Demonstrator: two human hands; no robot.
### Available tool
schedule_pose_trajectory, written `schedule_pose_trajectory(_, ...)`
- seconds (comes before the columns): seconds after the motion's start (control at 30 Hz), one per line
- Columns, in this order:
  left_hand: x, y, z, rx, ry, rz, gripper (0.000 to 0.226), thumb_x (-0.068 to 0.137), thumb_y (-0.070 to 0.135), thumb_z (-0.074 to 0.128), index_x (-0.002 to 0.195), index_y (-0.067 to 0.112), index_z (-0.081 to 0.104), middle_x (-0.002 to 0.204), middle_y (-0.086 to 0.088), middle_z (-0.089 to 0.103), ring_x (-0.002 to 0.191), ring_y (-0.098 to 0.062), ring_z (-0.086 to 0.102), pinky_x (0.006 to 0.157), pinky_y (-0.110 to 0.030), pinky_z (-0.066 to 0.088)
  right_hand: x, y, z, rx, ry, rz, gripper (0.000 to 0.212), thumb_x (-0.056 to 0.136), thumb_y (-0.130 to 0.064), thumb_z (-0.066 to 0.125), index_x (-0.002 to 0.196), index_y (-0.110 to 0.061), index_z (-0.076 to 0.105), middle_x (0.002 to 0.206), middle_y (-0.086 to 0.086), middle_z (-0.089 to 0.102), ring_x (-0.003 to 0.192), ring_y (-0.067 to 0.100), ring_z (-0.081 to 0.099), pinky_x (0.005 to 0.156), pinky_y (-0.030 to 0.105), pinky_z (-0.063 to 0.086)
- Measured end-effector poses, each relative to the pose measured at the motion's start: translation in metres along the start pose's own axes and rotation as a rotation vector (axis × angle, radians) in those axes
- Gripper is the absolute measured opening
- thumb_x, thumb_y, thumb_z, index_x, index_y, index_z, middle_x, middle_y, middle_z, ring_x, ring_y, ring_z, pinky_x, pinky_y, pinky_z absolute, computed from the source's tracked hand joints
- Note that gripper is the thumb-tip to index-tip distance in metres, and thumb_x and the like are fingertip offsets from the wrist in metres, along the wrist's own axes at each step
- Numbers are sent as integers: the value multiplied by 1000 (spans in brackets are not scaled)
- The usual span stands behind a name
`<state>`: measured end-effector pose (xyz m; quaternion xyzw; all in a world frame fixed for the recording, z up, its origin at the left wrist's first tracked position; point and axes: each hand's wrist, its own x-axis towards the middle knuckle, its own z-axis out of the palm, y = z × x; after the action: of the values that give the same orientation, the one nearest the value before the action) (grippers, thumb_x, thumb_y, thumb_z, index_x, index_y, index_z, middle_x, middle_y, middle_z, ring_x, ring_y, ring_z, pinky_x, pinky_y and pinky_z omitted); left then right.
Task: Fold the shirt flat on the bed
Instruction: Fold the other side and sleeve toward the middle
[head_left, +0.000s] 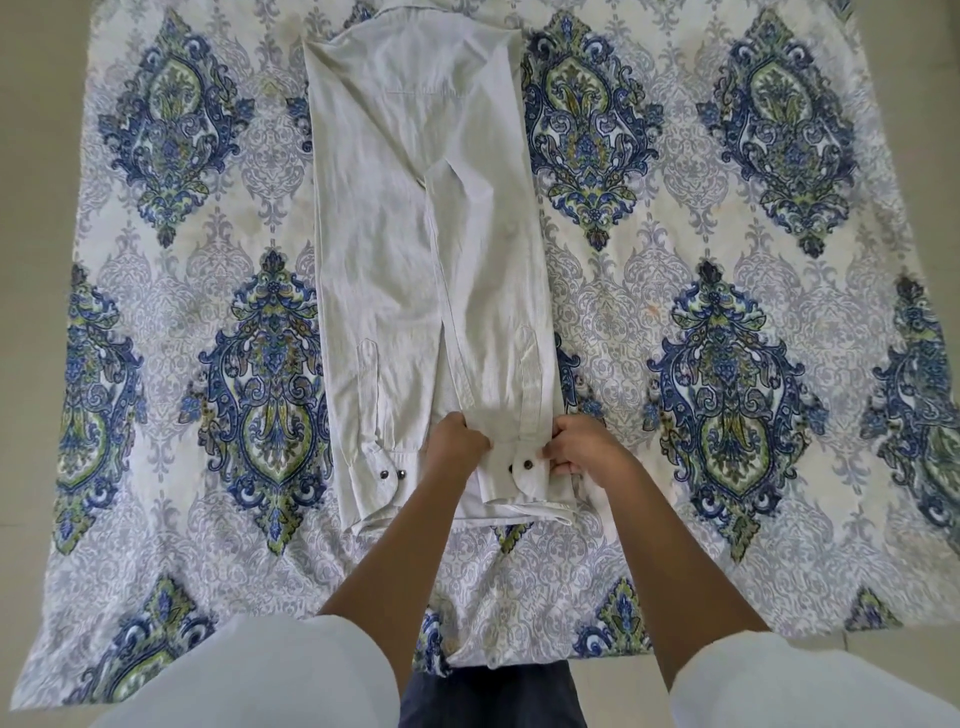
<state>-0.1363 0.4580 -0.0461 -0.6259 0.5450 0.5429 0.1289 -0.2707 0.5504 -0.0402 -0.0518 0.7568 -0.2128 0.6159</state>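
Surface: patterned sheet (675, 218), white ground with grey scrollwork and large blue-and-green medallions, spread flat and filling most of the view.
Room: pale plain floor (36, 156) shows along the left edge and at the lower right corner of the sheet; nothing more of the room is visible.
Shirt: one off-white long-sleeved shirt (384, 234) lies lengthwise down the middle of the sheet, collar end at the far edge, hem nearest the person, both sides turned in to form a narrow strip.
Sleeves: two, each laid along the body of the shirt; the left cuff (382, 467) rests free at the near left, the right cuff (519, 467) lies between the hands.
Buttons: four dark ones counted, two on each cuff.
Hands: two, bare, reaching from white sleeves (249, 675) at the bottom of the view.
Left hand (457, 441): fingers curled shut on the inner edge of the right cuff.
Right hand (587, 447): fingers closed on the cuff's outer edge, pinching the cloth.
Grip relation: the held cuff lies flat on the shirt's near right corner, the rest of the shirt stretching away from the hands; whether the hem beneath is also caught is probably not decidable here.
Clothing: dark fabric (493, 696) at bottom centre, between the arms.
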Motion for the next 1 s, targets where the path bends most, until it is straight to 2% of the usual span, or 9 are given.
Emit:
schedule_pose_trajectory(0.13, 2, -6, -6, 31, -21, 16, 15, 78, 0, 61, 78, 14, 55, 77, -4, 61, 83, -28, 63, 84, -45, 54, 3, 1, 1, -34, 11, -5, 24, 78, 7, 65, 69, -13, 57, 77, 5, 61, 65, 17, 59, 55, 24, 52)
schedule_pose_trajectory(0.23, -2, -1, -5, 142, 47, 45, 14, 82, 13, 61, 91, 10, 51, 77, -1, 56, 72, -22, 58, 61, -31, 48, 6, -2, 3, -3, 49, -25, 8, 81, -4, 68, 82, -7, 60, 85, 9, 63, 69, 21, 58, 57, 30, 49)
schedule_pose_trajectory(0.3, -1, 11, -5, 184, 106, 41, 24, 87, 22, 56, 104, 8, 48, 83, 0, 54, 72, -18, 53, 56, -26, 37, 9, -11, 2, 3, 126, -70, 17, 84, -15, 66, 93, -2, 61, 91, 12, 63, 78, 26, 60, 70, 40, 52)
schedule_pose_trajectory(0.47, 32, 56, -22, -27, 214, -32, 35, 96, 21, 35, 118, -2, 50, 113, -17, 61, 100, -32, 60, 79, -35, 48, 25, -51, -8, 55, 214, -180, 25, 88, -18, 61, 106, -1, 62, 98, 8, 65, 86, 24, 61, 72, 32, 48)
schedule_pose_trajectory(0.57, 60, 85, -44, -222, 165, -12, 32, 95, 13, 35, 105, -7, 58, 95, -17, 62, 100, -35, 60, 78, -41, 48, 43, -80, -16, 61, 272, -203, 26, 90, -17, 58, 106, 3, 61, 94, 11, 61, 81, 22, 56, 69, 29, 43)
schedule_pose_trajectory(0.7, 94, 119, -73, -390, 82, 12, 25, 94, 20, 41, 70, 18, 48, 73, 0, 47, 64, -15, 46, 63, -29, 44, 65, -126, -30, 96, 324, -249, 17, 90, -14, 56, 93, 0, 63, 86, 11, 58, 75, 22, 52, 68, 30, 38)
schedule_pose_trajectory(0.8, 111, 146, -96, -525, 78, 70, 19, 93, 13, 42, 79, 8, 53, 80, -11, 53, 69, -23, 51, 56, -27, 40, 81, -167, -44, 81, 374, -284, 23, 89, -15, 56, 66, -10, 51, 71, 7, 50, 63, 20, 46, 60, 29, 33)
schedule_pose_trajectory(0.9, 128, 177, -116, -563, 62, 141, 18, 94, 13, 45, 81, 8, 55, 72, -4, 57, 61, -18, 55, 49, -23, 45, 94, -211, -57, 84, 394, -355, 12, 89, -16, 56, 81, -7, 57, 81, 7, 55, 75, 20, 51, 65, 28, 37)
schedule_pose_trajectory(1.0, 147, 202, -128, -523, 82, 139, 14, 91, 17, 54, 85, 5, 54, 69, -4, 54, 59, -18, 52, 47, -24, 41, 108, -252, -68, 40, 383, -419, 17, 90, -14, 56, 73, -10, 54, 76, 5, 53, 69, 19, 48, 58, 26, 36)
